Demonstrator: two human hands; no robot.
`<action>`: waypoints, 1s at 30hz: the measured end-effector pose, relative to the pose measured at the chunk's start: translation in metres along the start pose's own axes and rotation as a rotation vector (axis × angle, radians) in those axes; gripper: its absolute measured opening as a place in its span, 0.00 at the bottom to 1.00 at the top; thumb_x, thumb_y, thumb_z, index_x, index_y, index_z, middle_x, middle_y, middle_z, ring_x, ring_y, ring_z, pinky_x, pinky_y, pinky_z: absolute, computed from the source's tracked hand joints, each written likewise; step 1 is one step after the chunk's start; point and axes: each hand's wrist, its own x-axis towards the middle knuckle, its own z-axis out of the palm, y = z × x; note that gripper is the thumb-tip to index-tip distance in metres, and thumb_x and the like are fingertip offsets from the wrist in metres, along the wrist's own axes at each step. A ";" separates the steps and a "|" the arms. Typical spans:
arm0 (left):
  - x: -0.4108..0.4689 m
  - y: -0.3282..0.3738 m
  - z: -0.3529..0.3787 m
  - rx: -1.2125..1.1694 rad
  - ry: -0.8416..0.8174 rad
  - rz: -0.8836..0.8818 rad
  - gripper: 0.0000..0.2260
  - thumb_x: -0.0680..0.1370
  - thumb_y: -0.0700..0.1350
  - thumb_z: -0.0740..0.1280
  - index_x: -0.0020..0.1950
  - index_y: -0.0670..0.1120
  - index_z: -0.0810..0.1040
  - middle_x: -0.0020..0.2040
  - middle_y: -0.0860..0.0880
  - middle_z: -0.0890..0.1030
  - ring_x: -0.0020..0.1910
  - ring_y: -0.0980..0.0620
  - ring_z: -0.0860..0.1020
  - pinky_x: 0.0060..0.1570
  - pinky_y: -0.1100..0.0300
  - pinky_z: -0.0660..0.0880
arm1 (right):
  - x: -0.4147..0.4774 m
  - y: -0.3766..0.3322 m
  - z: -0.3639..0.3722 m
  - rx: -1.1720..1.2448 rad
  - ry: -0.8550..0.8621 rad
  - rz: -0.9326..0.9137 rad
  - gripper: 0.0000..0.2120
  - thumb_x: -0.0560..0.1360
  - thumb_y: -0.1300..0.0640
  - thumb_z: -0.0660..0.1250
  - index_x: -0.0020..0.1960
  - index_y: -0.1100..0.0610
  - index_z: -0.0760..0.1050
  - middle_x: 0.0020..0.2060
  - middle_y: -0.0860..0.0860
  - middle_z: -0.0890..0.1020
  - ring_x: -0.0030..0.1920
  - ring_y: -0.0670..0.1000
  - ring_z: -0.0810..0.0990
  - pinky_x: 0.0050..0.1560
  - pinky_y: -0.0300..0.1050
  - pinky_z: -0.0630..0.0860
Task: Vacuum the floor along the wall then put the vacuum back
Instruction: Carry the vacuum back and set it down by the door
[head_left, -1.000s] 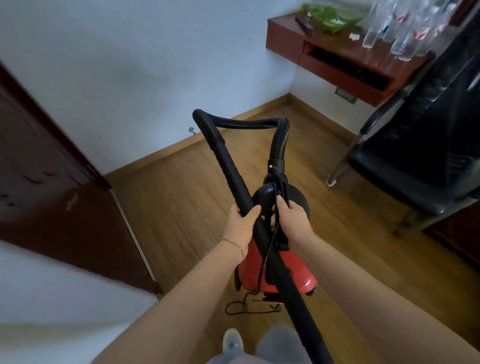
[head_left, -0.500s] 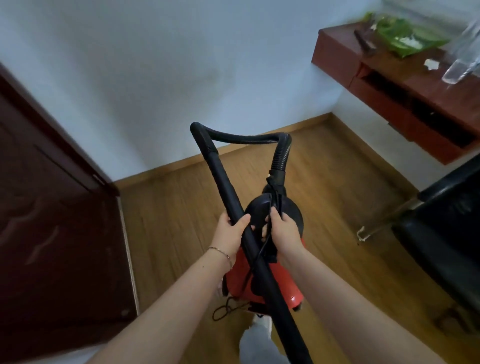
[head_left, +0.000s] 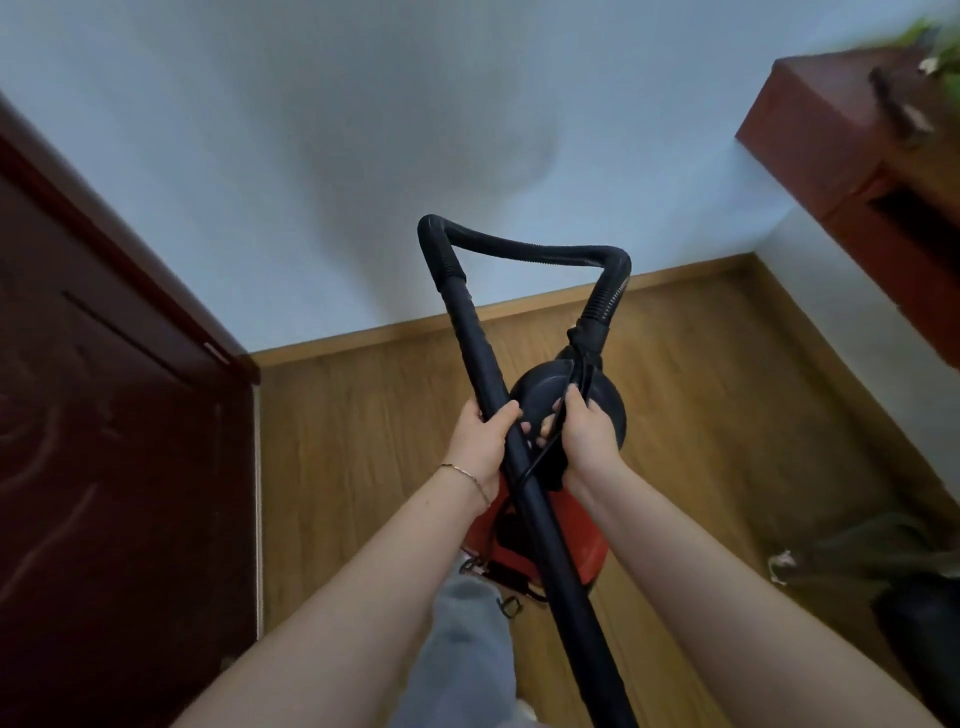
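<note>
A red vacuum (head_left: 582, 540) with a black domed top (head_left: 540, 395) hangs above the wooden floor (head_left: 363, 441), carried in front of me. My left hand (head_left: 480, 441) grips the long black wand (head_left: 550, 545), which runs diagonally from upper left to lower right. The black ribbed hose (head_left: 530, 249) loops from the wand's top over to the vacuum's top. My right hand (head_left: 587, 441) is closed on the vacuum's black carry handle, with a thin black cord (head_left: 540, 457) under its fingers. The white wall (head_left: 363, 156) with its wooden skirting is just ahead.
A dark red door (head_left: 104, 441) stands close on the left. A red-brown wall-mounted desk (head_left: 857, 145) juts out at upper right. A dark chair's edge (head_left: 914, 597) is at lower right. My grey trouser leg (head_left: 462, 649) is below the vacuum.
The view has swung left and closer to the wall: the desk and chair have slid toward the right edge. Both hands keep the same grip on wand and handle.
</note>
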 end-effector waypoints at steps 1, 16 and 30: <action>0.017 0.007 0.001 -0.005 -0.002 -0.009 0.09 0.79 0.38 0.62 0.59 0.43 0.69 0.42 0.46 0.76 0.38 0.52 0.76 0.31 0.62 0.78 | 0.013 -0.006 0.010 0.004 0.006 0.006 0.15 0.82 0.50 0.56 0.41 0.59 0.70 0.26 0.54 0.73 0.28 0.54 0.75 0.33 0.46 0.76; 0.260 0.106 0.001 0.963 -0.182 0.166 0.22 0.76 0.42 0.65 0.70 0.47 0.65 0.59 0.48 0.76 0.54 0.52 0.73 0.49 0.65 0.66 | 0.214 -0.067 0.148 0.368 0.177 0.170 0.15 0.82 0.49 0.54 0.45 0.58 0.69 0.28 0.55 0.73 0.28 0.54 0.73 0.35 0.48 0.75; 0.464 0.125 0.003 1.296 -0.304 0.061 0.20 0.77 0.43 0.63 0.68 0.54 0.65 0.55 0.53 0.80 0.53 0.52 0.77 0.56 0.54 0.73 | 0.406 -0.062 0.218 0.509 0.132 0.420 0.13 0.82 0.49 0.54 0.56 0.57 0.71 0.37 0.56 0.78 0.39 0.57 0.79 0.44 0.53 0.78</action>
